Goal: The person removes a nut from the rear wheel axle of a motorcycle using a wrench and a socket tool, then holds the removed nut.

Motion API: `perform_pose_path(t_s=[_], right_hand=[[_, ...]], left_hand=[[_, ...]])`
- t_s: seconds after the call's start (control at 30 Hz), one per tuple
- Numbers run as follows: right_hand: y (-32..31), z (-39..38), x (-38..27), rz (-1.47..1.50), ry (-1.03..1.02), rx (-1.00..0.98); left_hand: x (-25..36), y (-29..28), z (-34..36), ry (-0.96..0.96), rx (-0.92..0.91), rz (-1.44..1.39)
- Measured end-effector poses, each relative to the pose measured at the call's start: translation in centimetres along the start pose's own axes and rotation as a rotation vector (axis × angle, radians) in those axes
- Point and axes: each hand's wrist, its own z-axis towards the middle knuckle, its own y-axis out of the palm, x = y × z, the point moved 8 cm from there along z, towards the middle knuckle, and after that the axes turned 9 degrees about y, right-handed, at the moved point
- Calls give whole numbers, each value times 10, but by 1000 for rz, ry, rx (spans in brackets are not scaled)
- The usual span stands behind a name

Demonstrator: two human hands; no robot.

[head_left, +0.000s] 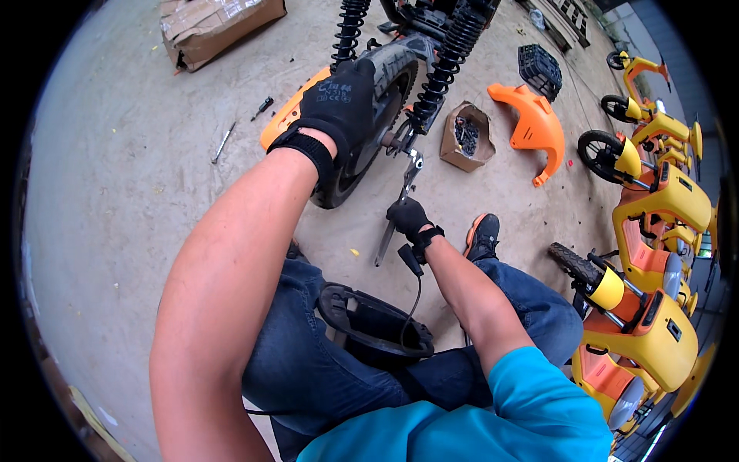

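Observation:
My left hand (337, 104), in a black glove, rests on top of a scooter's rear wheel (362, 146) and its orange fender (286, 117). My right hand (408, 218), also gloved in black, grips the handle of a long metal wrench (400, 199) whose head sits at the wheel's axle (400, 142). Two black coil shock absorbers (446, 58) flank the tyre. A black plastic cover (373, 323) with a cable lies on my lap.
A small cardboard box of screws (465, 136) and a loose orange fender (531, 123) lie right of the wheel. Several yellow and orange scooters (647, 231) stand at the right. A black crate (540, 69), a cardboard box (215, 27) and hand tools (225, 141) lie on the concrete.

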Motion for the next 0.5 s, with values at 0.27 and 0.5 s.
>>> perform_pose_path(t_s=[0.27, 0.5], right_hand=[[-13, -105, -39, 168, 101, -476], [-52, -171, -101, 117, 73, -488]], left_hand=[[-5, -6, -4, -14, -4, 46], [-4, 0, -1, 5, -3, 34]])
